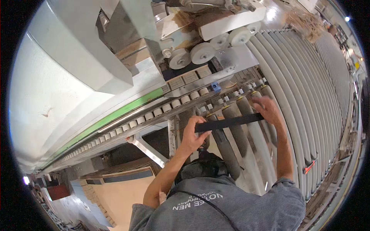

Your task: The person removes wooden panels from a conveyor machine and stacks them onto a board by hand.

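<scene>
A long, flat black strip [230,122] spans the space between my hands, above the grey rollers. My left hand [194,134] is closed around its left end, with the thumb below and the fingers above. At the right end, my right hand [268,111] grips the strip near its tip; its fingers are slightly blurred. The strip lies nearly level, rising a little to the right. What it is made of, I cannot tell.
A roller conveyor [304,92] stretches away to the right. On the left runs a pale machine with a green stripe [115,115] and a row of small rollers [157,112]. White wheels [202,53] hang at the top. A tan panel [127,192] lies at lower left.
</scene>
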Demonstrator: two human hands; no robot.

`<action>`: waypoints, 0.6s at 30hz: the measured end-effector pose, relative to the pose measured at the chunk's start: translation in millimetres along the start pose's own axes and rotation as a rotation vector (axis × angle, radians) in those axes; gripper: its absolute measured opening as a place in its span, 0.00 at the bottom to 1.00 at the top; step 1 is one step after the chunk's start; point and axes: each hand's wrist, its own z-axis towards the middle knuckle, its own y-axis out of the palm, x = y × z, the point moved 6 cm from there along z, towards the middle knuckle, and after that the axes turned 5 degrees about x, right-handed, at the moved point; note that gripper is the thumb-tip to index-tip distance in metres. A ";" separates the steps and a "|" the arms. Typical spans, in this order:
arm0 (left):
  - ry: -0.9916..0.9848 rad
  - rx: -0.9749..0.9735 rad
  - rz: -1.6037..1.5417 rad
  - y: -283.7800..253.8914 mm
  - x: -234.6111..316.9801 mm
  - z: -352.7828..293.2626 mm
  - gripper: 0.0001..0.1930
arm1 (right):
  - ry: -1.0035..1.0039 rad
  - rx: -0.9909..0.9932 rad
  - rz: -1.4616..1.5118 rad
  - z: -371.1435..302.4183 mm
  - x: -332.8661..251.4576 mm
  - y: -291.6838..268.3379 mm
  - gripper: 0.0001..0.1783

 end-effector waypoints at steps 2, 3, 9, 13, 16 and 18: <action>0.052 -0.042 0.069 5.8 2.8 1.1 0.21 | -0.147 0.120 -0.046 34.9 -11.4 -4.6 0.21; 0.054 -0.043 0.071 7.2 2.8 2.0 0.21 | -0.285 0.172 -0.009 57.2 -20.9 -4.0 0.22; 0.099 -0.072 0.177 11.6 1.6 5.2 0.23 | -0.678 0.274 -0.229 196.5 -70.0 54.0 0.23; 0.128 -0.067 0.204 11.6 3.5 1.9 0.24 | -0.731 -0.115 -0.894 245.7 -63.9 93.4 0.21; 0.117 -0.047 0.240 12.1 3.4 -0.4 0.25 | -0.655 0.092 -0.341 241.4 -52.2 54.2 0.23; 0.124 -0.026 0.249 11.4 3.6 -1.2 0.25 | -0.594 -0.081 -0.061 225.2 -32.4 38.0 0.25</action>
